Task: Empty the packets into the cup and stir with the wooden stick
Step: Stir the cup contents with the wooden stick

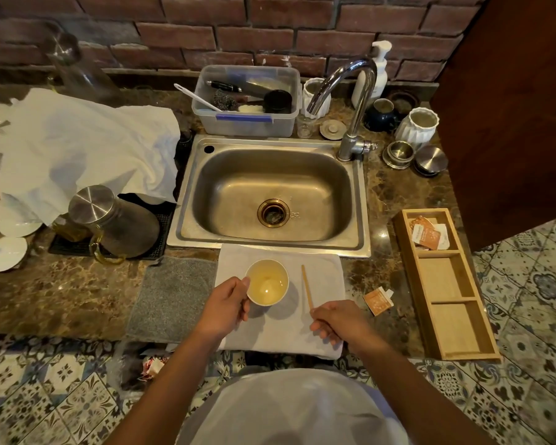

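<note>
while left hand (226, 306) fingers grip cup (267, 282), right hand (341, 321) fingers pinch wooden stick (307, 285) near end.

My white cup (267, 282) stands upright before the sink (272, 194), holding pale liquid. My wooden stick (307, 286) lies flat beside it. One torn orange packet (378, 301) lies further right.

— I see a pale yellow cup (267, 282) on a white cloth (280, 319), tan wooden stick (307, 286) beside it.
— And I see brown marbled tabletop (61, 293), orange packet (378, 301), red-brown brick wall (254, 24).
</note>
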A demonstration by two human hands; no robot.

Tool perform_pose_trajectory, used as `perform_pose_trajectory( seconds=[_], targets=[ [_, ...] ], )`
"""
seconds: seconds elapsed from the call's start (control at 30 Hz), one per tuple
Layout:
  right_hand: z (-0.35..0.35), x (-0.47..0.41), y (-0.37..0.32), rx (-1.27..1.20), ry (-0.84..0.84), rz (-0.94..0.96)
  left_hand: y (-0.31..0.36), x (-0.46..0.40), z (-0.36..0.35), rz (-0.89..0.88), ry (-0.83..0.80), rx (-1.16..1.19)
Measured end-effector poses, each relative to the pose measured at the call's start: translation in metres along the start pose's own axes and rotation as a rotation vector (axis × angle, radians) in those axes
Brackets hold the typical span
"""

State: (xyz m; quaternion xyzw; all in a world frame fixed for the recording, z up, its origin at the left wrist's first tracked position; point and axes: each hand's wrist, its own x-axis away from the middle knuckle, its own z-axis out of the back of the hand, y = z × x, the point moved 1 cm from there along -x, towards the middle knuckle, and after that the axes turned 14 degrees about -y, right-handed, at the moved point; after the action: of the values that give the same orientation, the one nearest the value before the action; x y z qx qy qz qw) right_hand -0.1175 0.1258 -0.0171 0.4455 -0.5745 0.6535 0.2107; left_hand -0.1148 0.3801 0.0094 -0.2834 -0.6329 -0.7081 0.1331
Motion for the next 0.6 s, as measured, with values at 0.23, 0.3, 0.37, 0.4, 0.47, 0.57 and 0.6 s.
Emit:
perform_pose_trajectory(
  seconds=[0.23,0.3,0.37,0.4,0.47,0.57,0.6],
  targets=[
    [-0.001,-0.006,0.009,0.183,0.065,-0.033,0.002,0.001,0.001,-0.006,-0.011,-0.004],
    [-0.001,-0.009,0.012,0.215,0.086,-0.038,0.003,0.002,0.0,-0.005,-0.011,-0.002],
    [-0.001,-0.01,0.015,0.24,0.106,-0.046,0.003,0.002,0.0,-0.002,-0.013,0.001],
    [-0.001,-0.011,0.015,0.246,0.115,-0.048,0.003,0.001,0.001,-0.002,-0.015,0.002],
    [-0.002,-0.012,0.017,0.244,0.126,-0.053,0.003,0.001,0.001,0.0,-0.016,0.005],
    [-0.003,-0.013,0.018,0.258,0.146,-0.073,0.003,0.002,0.001,0.007,-0.012,0.011],
    [-0.003,-0.013,0.019,0.268,0.152,-0.08,0.003,0.002,0.001,0.01,-0.011,0.013]
  ],
)
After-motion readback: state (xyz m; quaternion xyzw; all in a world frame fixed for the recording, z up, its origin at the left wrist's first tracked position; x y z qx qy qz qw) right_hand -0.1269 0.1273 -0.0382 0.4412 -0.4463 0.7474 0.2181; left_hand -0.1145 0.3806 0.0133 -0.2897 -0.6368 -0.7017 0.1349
